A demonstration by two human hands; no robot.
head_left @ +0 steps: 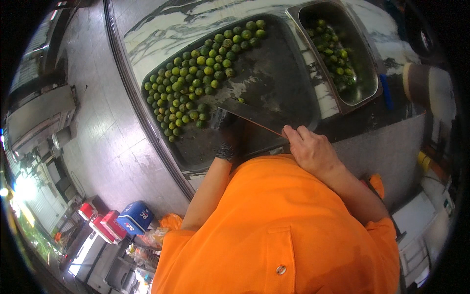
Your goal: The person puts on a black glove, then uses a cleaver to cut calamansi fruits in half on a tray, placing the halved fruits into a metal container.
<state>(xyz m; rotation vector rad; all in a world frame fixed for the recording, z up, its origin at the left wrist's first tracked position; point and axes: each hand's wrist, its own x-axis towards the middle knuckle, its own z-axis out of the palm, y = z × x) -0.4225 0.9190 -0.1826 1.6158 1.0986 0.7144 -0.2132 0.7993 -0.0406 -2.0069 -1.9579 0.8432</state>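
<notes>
My right hand (pixel 311 149), bare, is closed round the handle end of a wide-bladed knife (pixel 254 119). The blade points left over a large dark tray (pixel 289 73). My left hand (pixel 229 134), in a black glove, is low over the tray, close to the blade's tip. Its fingers blend into the dark tray, so what they hold, if anything, is hidden. A small green piece (pixel 241 100) shows just beyond the blade. Many small round green limes (pixel 191 73) cover the far left part of the tray, some of them yellowish.
Right of the tray, a deep metal pan (pixel 362 98) holds green limes, some apparently cut. A blue-handled object (pixel 386 92) lies beside it. The tray and pan rest on a marbled counter (pixel 166 32). A blue cooler box (pixel 135 217) and red boxes (pixel 110 226) stand at lower left.
</notes>
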